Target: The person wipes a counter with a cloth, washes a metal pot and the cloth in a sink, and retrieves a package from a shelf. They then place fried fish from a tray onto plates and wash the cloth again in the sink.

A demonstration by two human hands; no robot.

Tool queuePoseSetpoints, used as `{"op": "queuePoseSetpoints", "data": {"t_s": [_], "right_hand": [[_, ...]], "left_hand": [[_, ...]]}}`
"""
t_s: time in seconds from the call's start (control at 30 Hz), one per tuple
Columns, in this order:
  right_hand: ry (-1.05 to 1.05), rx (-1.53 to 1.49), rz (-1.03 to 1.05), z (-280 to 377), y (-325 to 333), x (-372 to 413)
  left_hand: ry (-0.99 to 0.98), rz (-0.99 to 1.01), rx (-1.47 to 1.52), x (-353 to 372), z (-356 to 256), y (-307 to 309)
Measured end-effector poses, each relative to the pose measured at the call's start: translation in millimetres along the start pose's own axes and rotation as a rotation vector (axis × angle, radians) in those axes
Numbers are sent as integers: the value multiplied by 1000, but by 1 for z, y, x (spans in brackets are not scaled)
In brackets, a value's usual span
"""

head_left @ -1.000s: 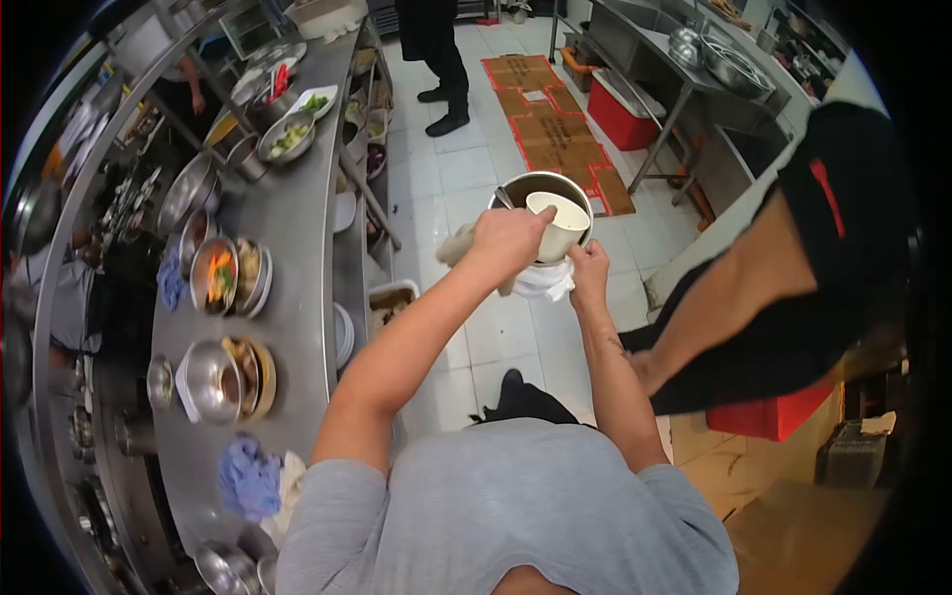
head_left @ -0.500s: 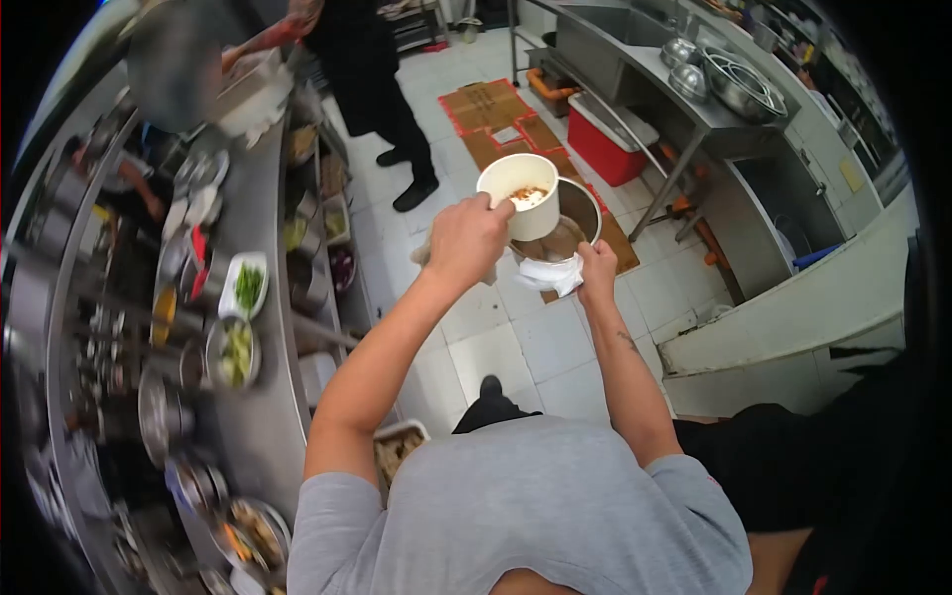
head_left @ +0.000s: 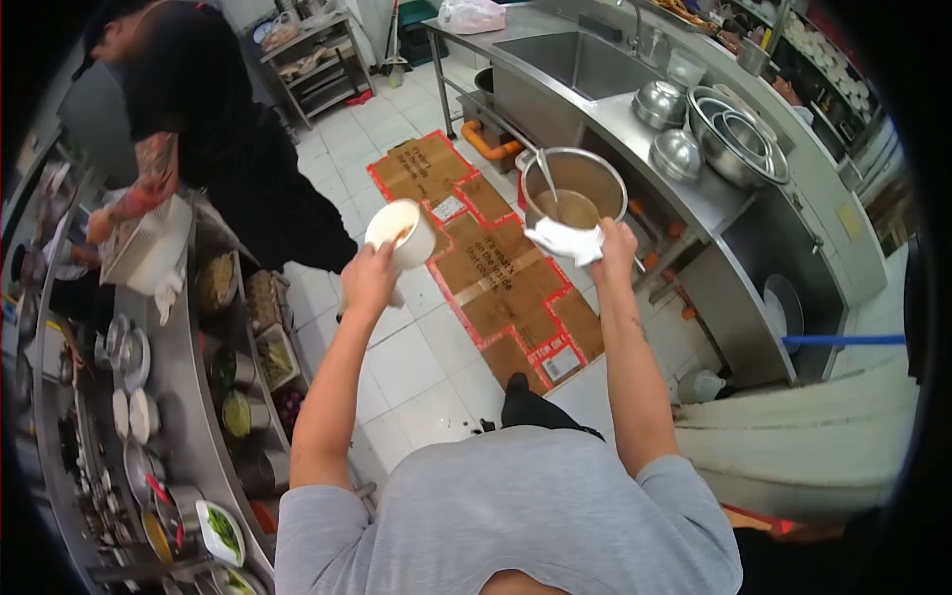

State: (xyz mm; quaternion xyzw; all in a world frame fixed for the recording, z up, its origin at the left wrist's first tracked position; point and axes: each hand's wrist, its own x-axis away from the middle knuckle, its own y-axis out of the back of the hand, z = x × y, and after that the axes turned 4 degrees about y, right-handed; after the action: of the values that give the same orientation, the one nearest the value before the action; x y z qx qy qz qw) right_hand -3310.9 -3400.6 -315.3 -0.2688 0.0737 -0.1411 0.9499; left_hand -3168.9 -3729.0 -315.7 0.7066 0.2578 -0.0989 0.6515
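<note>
A white tub [head_left: 415,246] with some reddish-brown bits inside hangs from my left hand [head_left: 369,280], its fingers closed on the rim. Part of a pale cloth seems to show below that hand. With my right hand [head_left: 617,248] I grip the near side of a metal pot [head_left: 605,169] through a folded white cloth [head_left: 563,241]. Brownish liquid [head_left: 570,208] lies in the pot, and a metal utensil [head_left: 547,171] leans in it, its lower end hidden. The tub and pot are apart, both held out over the floor.
Flattened cardboard [head_left: 496,263] covers floor tiles ahead. On the right stands a steel sink counter [head_left: 615,109] with metal bowls [head_left: 734,139]. A person in black [head_left: 238,149] works at the left steel counter [head_left: 178,397], which holds dishes and greens [head_left: 223,531].
I have moved forward toward the cardboard and sink. The tub has moved left, away from the pot it overlapped. A utensil now shows in the pot.
</note>
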Motion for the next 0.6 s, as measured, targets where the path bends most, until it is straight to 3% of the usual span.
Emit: {"op": "queuePoseSetpoints", "data": {"t_s": [0.23, 0.3, 0.43, 0.6], "right_hand": [[77, -41, 1, -23, -111, -220], [107, -53, -51, -40, -139, -287], [255, -31, -88, -68, -183, -396], [266, 49, -300, -134, -195, -538]], "left_hand": [[342, 225, -57, -26, 78, -110], [488, 393, -140, -41, 88, -126], [584, 457, -179, -79, 125, -192], [448, 427, -150, -223, 142, -258]]}}
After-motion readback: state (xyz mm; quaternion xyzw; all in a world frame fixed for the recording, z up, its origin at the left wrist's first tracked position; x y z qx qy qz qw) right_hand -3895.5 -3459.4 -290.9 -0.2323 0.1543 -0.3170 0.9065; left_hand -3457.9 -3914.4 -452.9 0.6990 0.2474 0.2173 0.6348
